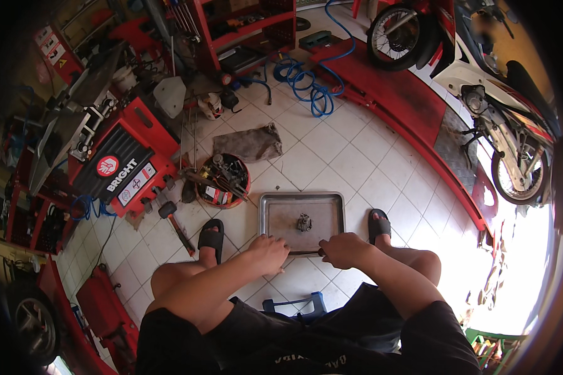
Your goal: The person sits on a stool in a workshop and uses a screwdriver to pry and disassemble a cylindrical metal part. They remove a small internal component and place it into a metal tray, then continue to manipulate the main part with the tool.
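Note:
A metal tray (271,212) lies on the tiled floor between my sandalled feet, with a small greyish metal part (304,222) standing on it. My right hand (343,250) is closed on a thin dark tool (306,253) that lies across the tray's near edge. My left hand (269,253) is at the near left corner of the tray, its fingers curled; whether it holds anything is hidden.
Left are a red machine (158,134), a hammer (178,228) and a bucket (244,178) of parts. A grey cloth (247,142) lies ahead, with blue hose (319,94) beyond. A motorcycle (456,69) and red lift (381,100) are right. A blue stool (316,303) is beneath me.

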{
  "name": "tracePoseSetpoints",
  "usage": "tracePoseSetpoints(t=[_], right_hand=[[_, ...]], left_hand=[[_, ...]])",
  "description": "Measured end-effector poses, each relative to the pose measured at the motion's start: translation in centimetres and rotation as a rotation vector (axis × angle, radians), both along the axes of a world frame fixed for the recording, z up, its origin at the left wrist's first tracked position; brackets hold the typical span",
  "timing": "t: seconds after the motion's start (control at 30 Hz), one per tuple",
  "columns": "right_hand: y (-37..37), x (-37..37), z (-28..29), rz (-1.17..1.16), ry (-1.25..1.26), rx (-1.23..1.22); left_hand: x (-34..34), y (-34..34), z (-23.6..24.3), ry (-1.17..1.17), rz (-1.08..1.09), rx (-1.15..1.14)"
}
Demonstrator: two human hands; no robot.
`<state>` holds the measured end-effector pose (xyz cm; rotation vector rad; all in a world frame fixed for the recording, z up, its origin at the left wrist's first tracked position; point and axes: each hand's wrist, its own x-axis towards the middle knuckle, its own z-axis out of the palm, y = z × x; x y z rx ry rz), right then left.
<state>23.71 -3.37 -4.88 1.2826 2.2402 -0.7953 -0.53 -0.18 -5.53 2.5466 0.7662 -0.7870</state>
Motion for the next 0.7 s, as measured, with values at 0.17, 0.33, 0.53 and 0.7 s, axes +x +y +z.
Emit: tracePoseSetpoints(t=[0.17, 0.33, 0.53, 0.7], right_hand=[[0.1, 0.1, -0.1, -0.010, -0.017, -0.004], [0.7, 0.9, 0.6, -0.070, -0.025, -0.034], [4.1, 4.5, 5.5, -0.365, 0.159, 0.195], [4.1, 6.7, 7.0, -0.722, 0.894, 0.393]], left_hand=[[-0.1, 0.0, -0.2, -0.009, 0.005, -0.006], [0.2, 0.0, 0.3, -0.018, -0.013, 0.008], [-0.9, 1.5, 0.5, -0.088, 0.076, 0.003], [-1.8, 4.1, 2.2, -0.350, 0.217, 0.137]])
